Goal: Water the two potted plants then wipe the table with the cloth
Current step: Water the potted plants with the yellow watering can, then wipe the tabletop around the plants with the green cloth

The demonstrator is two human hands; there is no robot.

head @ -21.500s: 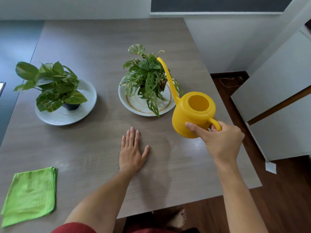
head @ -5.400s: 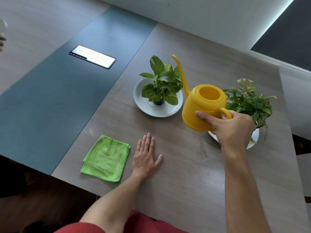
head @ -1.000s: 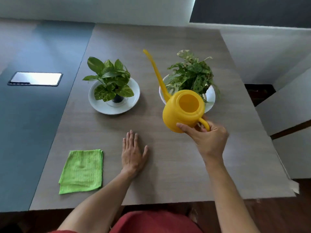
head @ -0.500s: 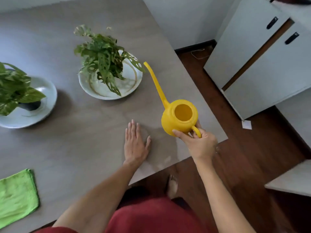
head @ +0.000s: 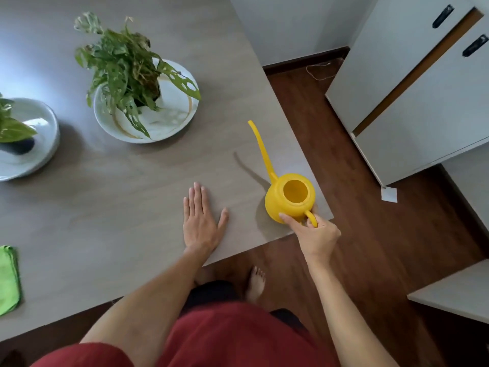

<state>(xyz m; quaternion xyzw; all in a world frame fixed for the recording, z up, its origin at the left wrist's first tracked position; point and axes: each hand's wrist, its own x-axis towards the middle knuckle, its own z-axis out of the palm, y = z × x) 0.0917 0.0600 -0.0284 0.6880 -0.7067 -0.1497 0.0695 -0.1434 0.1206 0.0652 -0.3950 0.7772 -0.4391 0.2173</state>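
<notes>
Gripping the yellow plastic watering can, its open top showing no water, the right hand clasps the handle; left hand lies spread flat on the grey table.

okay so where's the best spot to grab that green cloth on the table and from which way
Pinch the folded green cloth at its right-hand edge, coming down from above with the left hand, which lies flat on the grey wooden table. The cloth lies flat, partly out of frame, so only that edge is reachable in view.
</notes>
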